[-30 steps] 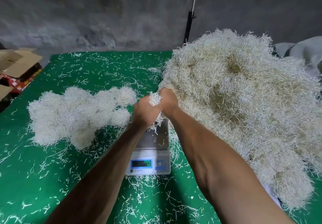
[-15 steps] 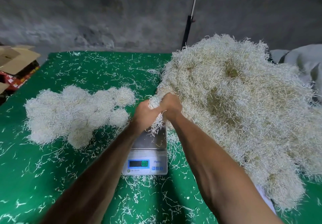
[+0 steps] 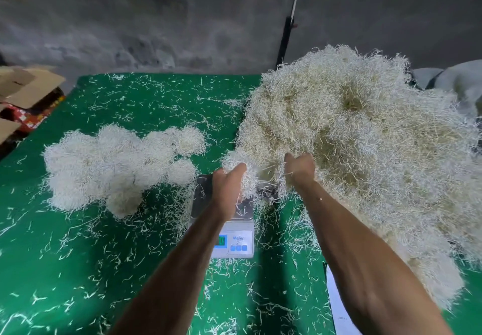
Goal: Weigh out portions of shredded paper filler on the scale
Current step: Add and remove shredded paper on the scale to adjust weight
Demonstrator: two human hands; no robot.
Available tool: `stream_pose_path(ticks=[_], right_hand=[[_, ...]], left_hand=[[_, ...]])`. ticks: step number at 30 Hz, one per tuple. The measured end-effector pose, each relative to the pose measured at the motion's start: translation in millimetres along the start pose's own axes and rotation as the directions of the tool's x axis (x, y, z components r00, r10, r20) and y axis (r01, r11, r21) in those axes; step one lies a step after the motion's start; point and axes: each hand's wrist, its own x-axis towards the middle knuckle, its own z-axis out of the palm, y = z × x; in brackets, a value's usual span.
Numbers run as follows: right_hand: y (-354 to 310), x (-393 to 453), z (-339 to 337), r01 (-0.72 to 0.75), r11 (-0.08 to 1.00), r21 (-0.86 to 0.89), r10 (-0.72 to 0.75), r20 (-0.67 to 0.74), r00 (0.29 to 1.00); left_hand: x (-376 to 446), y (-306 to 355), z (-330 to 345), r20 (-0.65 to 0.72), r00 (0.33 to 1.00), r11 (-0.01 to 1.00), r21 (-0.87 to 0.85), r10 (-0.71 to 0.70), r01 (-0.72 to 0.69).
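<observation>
The shredded paper filler was a large pale, tangled heap on the right of the green surface. Left hand gripped a tuft above the scale; right hand clutched strands at the heap's edge. Weighed portions lay clustered left. A cardboard box stood beyond, contents unclear.

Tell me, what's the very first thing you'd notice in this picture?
The huge fluffy mound of shredded paper filling the right side of the green table grabs the eye first. Both hands reach into its near edge: the left hand grips a tuft above the scale, and the right hand grips shreds beside it. On the left lies a smaller cluster of round white paper portions.
</observation>
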Motion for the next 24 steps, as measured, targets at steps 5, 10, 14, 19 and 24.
stream_pose_path(ticks=[5, 10, 14, 19, 24], right_hand=[[9.8, 2.5, -23.8, 0.050, 0.990, -0.128, -0.053, -0.016, 0.998], [19.8, 13.8, -61.5, 0.261, 0.726, -0.636, -0.161, 0.212, 0.964], [2.8, -8.4, -52.2, 0.200, 0.206, -0.958, -0.228, 0.151, 0.962], [-15.4, -60.6, 8.2, 0.678, 0.360, -0.641, -0.443, 0.522, 0.728], [3.4, -92.0, 63.0, 0.512, 0.837, -0.193, -0.251, 0.695, 0.673]], left_hand=[[16.0, -12.3, -4.3, -0.085, 0.996, 0.991, 0.134, 0.023, -0.011], [31.4, -32.1, -45.6, -0.025, 0.999, 1.000, -0.016, -0.024, 0.024], [15.2, -45.9, -53.8, 0.154, 0.988, 0.989, -0.145, -0.012, 0.035], [4.8, -38.5, -54.5, 0.036, 0.998, 0.997, -0.057, 0.055, -0.053], [6.8, -37.5, -62.5, 0.086, 0.996, 0.996, 0.092, -0.030, 0.022]])
